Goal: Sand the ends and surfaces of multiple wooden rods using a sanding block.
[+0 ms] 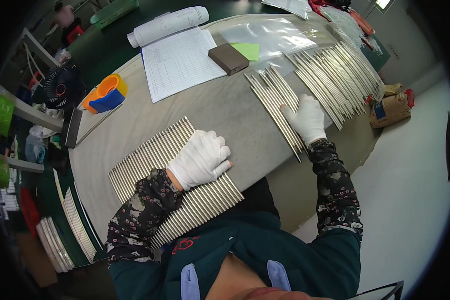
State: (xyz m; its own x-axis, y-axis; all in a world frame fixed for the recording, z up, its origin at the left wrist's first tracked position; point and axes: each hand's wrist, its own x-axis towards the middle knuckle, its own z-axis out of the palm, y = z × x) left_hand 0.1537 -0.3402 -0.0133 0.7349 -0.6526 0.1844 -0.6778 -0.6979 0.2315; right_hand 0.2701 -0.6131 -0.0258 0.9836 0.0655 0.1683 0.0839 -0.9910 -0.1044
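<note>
A close-packed row of silvery metal rods (212,200) lies side by side on the grey work surface (235,115) in front of me. My left hand (197,160), in a white glove with a bare thumb tip, rests over this row. Its fingers are curled, and what lies beneath them is hidden. To the right, my right hand (306,119), gloved the same way, bends over a smaller group of metal rods (272,107). The thumb reaches across these rods and the fingers curl down at their right side. A larger bunch of rods (335,77) lies just beyond.
A ruled paper pad (182,62) lies at the back beside a brown block (228,58) and a green note (247,50). Orange and blue tape rolls (107,95) and a black fan (60,89) are at left. Clear plastic sheeting (270,35) lies behind the rods.
</note>
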